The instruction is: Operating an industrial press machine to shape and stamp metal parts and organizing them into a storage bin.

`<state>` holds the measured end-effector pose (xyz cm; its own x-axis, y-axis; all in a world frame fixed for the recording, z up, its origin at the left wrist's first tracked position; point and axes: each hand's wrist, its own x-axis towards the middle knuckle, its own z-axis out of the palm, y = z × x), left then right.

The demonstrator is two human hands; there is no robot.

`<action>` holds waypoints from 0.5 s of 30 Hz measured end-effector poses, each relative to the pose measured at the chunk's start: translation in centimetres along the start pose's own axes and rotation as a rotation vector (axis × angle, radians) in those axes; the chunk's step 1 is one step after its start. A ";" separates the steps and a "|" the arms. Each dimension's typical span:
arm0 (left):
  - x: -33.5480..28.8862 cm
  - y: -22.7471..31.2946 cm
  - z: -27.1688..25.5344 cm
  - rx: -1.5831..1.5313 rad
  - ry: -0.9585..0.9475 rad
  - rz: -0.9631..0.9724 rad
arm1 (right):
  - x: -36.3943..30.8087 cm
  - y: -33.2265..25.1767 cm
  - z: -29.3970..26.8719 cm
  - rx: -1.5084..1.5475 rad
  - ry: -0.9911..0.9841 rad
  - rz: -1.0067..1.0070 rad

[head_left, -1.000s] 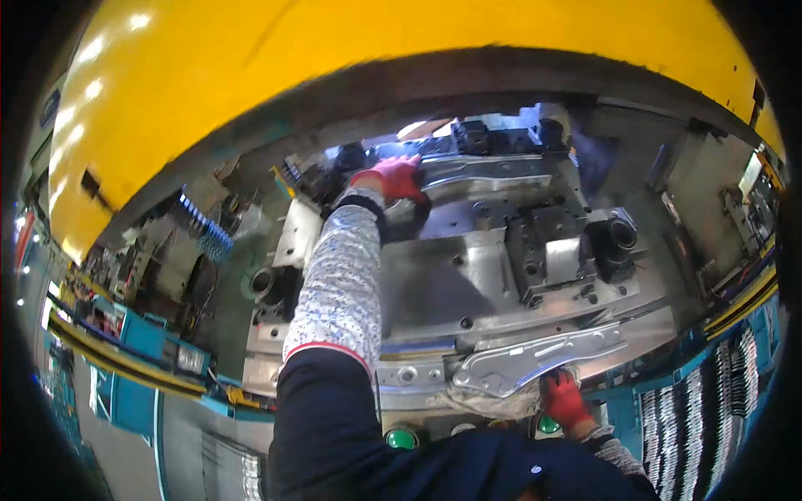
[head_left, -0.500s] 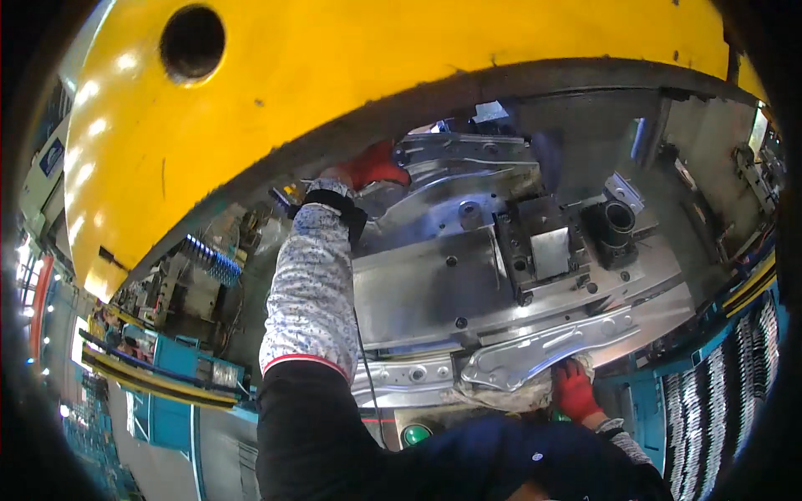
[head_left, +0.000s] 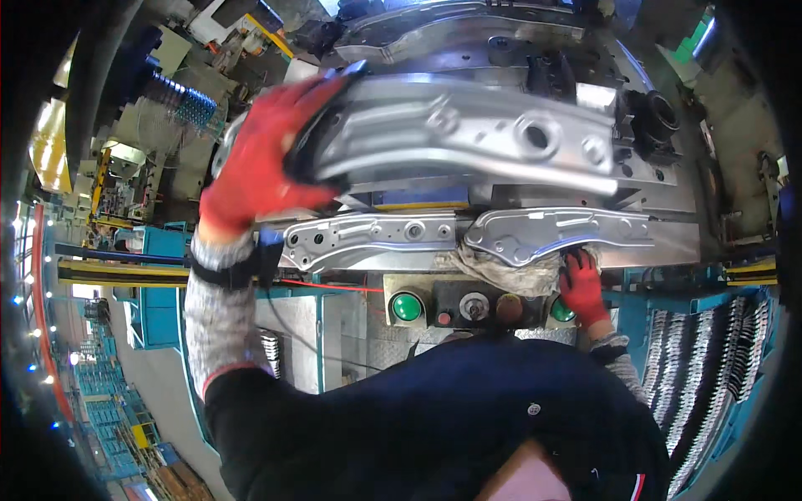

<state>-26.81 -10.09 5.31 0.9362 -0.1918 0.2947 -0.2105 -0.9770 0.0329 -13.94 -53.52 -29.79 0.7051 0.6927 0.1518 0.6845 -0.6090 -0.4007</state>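
My left hand point(head_left: 276, 154), in a red glove, is closed around the left end of a long stamped metal part point(head_left: 493, 134). The part is raised above the die and smeared by motion; it has round holes and raised ribs. My right hand point(head_left: 582, 290), also red-gloved, has its fingertips at the near edge of a second stamped metal part point(head_left: 551, 232). A crumpled pale rag point(head_left: 501, 274) lies beneath that part's edge. Left of it, a third stamped metal part point(head_left: 368, 234) lies on the front ledge.
Behind the raised part are the die bed point(head_left: 660, 179) and a dark cylindrical post point(head_left: 660, 115). A control panel point(head_left: 443, 296) with a green button point(head_left: 407, 306) sits near my body. Stacked metal parts point(head_left: 710, 359) fill a teal rack at right.
My left hand has come back from the far side of the die, now bringing a stamped metal part. The view has shifted, and most of the yellow press has left it. My right hand stays by its part.
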 end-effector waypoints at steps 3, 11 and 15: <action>-7.5 -0.5 0.3 -0.125 -0.116 -0.059 | -0.9 1.7 0.1 0.170 0.060 0.024; -19.2 -3.2 9.0 -0.186 -0.243 -0.319 | 4.7 -2.0 -7.0 -0.102 0.079 -0.294; -19.4 -6.2 13.0 -0.154 -0.295 -0.279 | 9.7 -1.1 -7.1 -0.240 -0.271 -0.309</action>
<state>-40.06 -1.56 -13.04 0.9988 0.0375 -0.0301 0.0433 -0.9742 0.2214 -6.54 -48.88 -21.47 0.4095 0.9120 -0.0232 0.9007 -0.4082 -0.1488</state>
